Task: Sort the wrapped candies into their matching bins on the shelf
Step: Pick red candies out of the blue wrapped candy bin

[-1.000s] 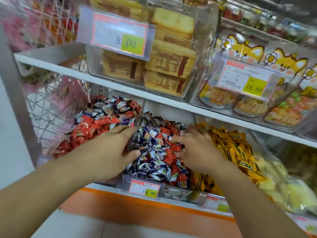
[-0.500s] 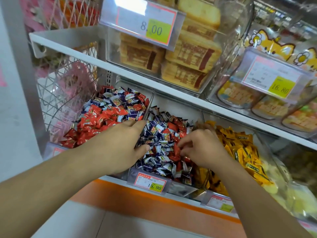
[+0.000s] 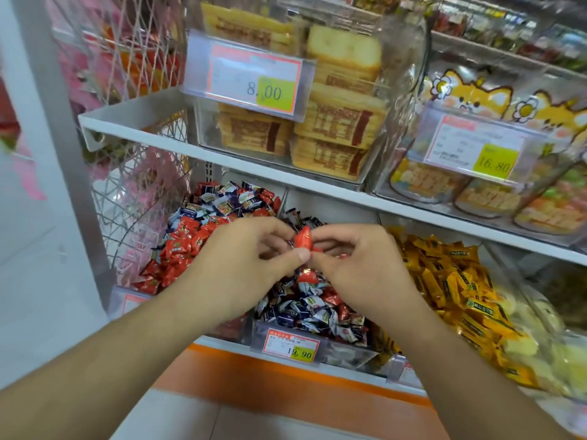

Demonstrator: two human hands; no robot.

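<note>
Sorting is midway at best, judging from the bins. The left bin (image 3: 178, 249) is mostly red wrappers with a band of blue-and-white ones toward the back. The middle bin (image 3: 314, 312) is mostly blue-and-white with plenty of red strays mixed through, so lots left there. The yellow candy bin (image 3: 454, 287) on the right looks uniform where it's sharp; its far right edge is blurred, can't judge. Current step: one red candy (image 3: 302, 240) is lifted out above the middle bin, held between both hands. The left hand (image 3: 251, 268) pinches it, thumb tip against the lower edge of the wrapper, other fingers curled over the top. The right hand (image 3: 359, 265) has fingers curled in tight against the candy's right side, pinching the same piece as far as I can tell; another bit of red shows under those fingers, could be a second piece, too hidden to call. Neither grip is open. My read: red belongs in the left bin, so next move is left hand carries it over and drops it. Risk is minor: small slick wrapper, two-hand handoff, could slip back into the middle pile. Price tag (image 3: 292, 346) on the middle bin front reads 19.90.
</note>
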